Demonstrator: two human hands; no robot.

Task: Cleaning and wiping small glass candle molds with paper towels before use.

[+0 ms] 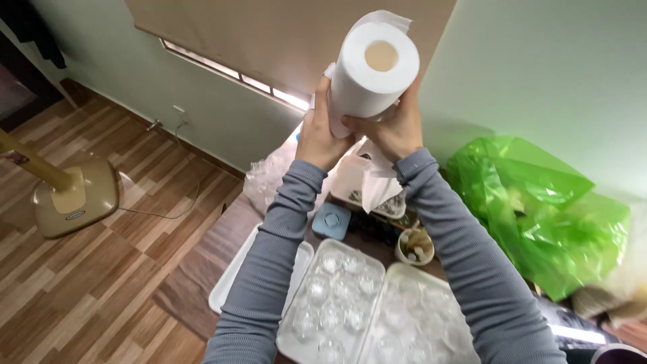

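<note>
While both your hands are gripping the paper towel roll (374, 67) overhead, its loose sheet (376, 182) is dangling and risks snagging the clear trays (337, 296) below.

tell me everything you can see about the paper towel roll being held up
The paper towel roll is white, thick and nearly full, of soft layered paper wound on a pale brown cardboard core whose round end faces the camera. A loose sheet edge sticks up at its top. It is raised above the table, tilted, in front of the window blind. The left hand grips its lower left side and the right hand wraps under it from the right; nothing else touches it.
</note>
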